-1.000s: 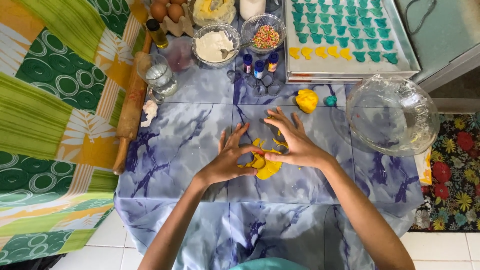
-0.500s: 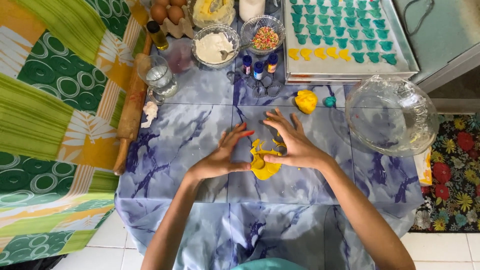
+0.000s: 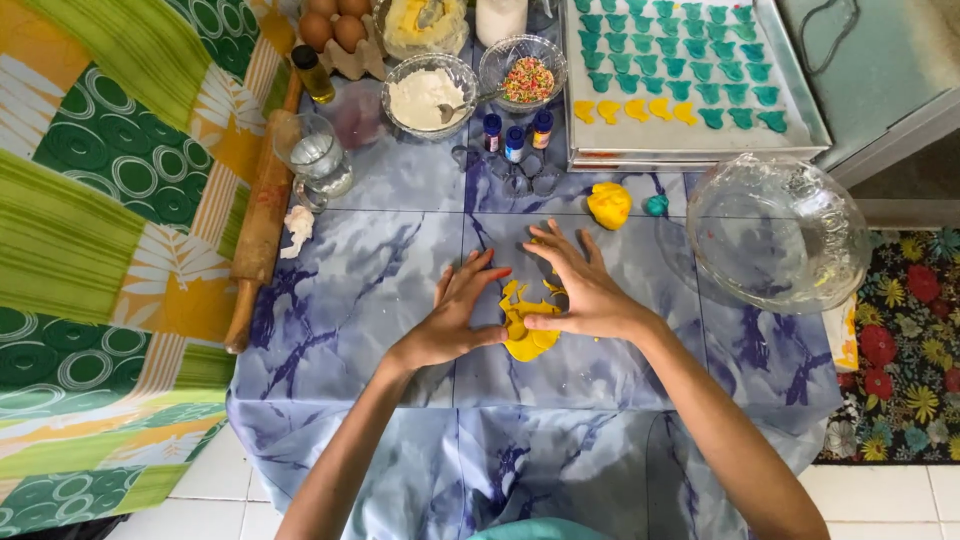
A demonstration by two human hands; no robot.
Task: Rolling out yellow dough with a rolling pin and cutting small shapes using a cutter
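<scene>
A flat piece of yellow dough point(image 3: 527, 327) with cut-out gaps lies on the blue marbled tabletop point(image 3: 380, 280). My left hand point(image 3: 452, 320) rests at its left edge, fingers spread, fingertips touching the dough. My right hand point(image 3: 585, 290) lies over its right side, thumb pressed against the dough, fingers apart. A yellow dough ball point(image 3: 609, 204) and a small teal lump point(image 3: 656, 205) sit just beyond my hands. Neither hand grips anything.
A tray point(image 3: 800, 95) of teal and yellow cut shapes stands at the back right, a clear glass bowl point(image 3: 778, 232) to the right. Bowls of flour point(image 3: 425, 95) and sprinkles point(image 3: 530, 78), small colour bottles point(image 3: 515, 135), eggs point(image 3: 335, 20) and a rolling pin point(image 3: 262, 215) lie left and behind.
Both hands have drawn slightly nearer and closer together over the yellow dough; the left fingers have shifted onto its left edge. Everything else stays put.
</scene>
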